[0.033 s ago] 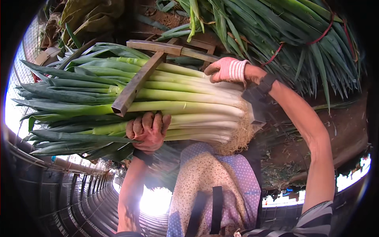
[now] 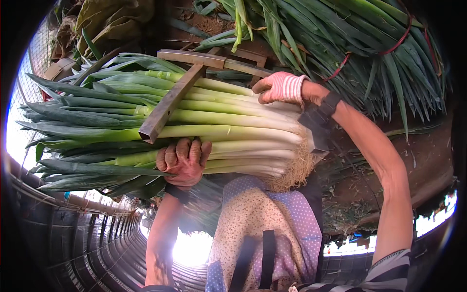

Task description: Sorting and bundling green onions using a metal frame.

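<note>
- Location: I find the leek bundle (image 2: 233,117) lying crosswise above the person's apron (image 2: 248,214), dark leaves at left, roots (image 2: 294,168) at right. One bar of the metal frame (image 2: 172,101) passes over it.
- Left hand (image 2: 183,163): gloved, fingers curled on the near stalks; I assess it as closed on them.
- Right hand (image 2: 279,87): gloved, fingers bent at the far edge of the white stems. I cannot tell whether it grips.
- Alignment: root ends sit beside the metal plate (image 2: 317,141), the near ones set slightly further left. I advise levelling these by the firm white parts.
- Pressure: I recommend even, moderate force from both sides; squeezing hard could, in my judgement, bruise stems.
- Hazard: the bar's edge may crease stalks dragged beneath it; lift rather than scrape.
</note>
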{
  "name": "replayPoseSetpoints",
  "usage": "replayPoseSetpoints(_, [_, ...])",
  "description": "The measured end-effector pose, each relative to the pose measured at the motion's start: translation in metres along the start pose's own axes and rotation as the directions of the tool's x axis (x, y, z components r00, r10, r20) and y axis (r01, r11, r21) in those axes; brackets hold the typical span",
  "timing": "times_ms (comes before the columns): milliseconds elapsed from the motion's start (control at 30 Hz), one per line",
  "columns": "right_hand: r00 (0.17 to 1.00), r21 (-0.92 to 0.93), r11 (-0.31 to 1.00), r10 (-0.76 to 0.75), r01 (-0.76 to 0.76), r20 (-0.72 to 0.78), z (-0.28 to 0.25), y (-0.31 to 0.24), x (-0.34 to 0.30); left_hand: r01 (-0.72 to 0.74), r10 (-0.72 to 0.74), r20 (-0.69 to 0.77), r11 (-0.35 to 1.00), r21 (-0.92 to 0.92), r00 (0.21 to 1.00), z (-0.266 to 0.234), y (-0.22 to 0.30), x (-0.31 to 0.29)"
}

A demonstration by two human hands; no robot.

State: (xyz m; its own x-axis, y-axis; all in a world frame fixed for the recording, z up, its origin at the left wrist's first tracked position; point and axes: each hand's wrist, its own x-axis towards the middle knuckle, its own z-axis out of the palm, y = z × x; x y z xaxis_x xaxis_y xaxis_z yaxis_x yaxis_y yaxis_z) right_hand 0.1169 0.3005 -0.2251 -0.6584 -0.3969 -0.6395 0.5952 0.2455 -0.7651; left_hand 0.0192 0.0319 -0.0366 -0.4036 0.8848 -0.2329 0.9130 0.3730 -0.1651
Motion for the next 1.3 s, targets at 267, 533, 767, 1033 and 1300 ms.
replayPoseSetpoints(267, [0.991, -0.087, 0.993, 0.084, -0.076, 0.103, 0.01, -0.027, 0.006, -0.021, 0.022, -0.018, 0.999, 0.027, 1.0, 0.003, -0.002, -0.001])
replayPoseSetpoints(533, [0.963, -0.196, 0.943, 0.254, -0.268, -0.093, -0.003, -0.055, -0.018, -0.025, 0.023, 0.038, 0.998, 0.057, 0.999, -0.003, 0.002, 0.0])
replayPoseSetpoints(767, [0.86, 0.091, 0.969, 0.248, -0.232, -0.447, -0.005, -0.081, -0.03, -0.016, 0.016, 0.003, 0.992, -0.128, 1.0, -0.02, 0.005, 0.009])
replayPoseSetpoints(1033, [0.946, -0.021, 0.972, 0.221, -0.232, -0.236, 0.021, -0.083, 0.023, 0.013, 0.298, 0.269, 0.648, -0.762, 0.916, -0.162, -0.069, 0.07])
replayPoseSetpoints(1300, [0.966, 0.113, 0.968, 0.235, -0.223, -0.108, 0.021, -0.06, 0.012, 0.2, -0.13, 0.152, 0.693, -0.692, 0.98, -0.143, -0.195, 0.202])
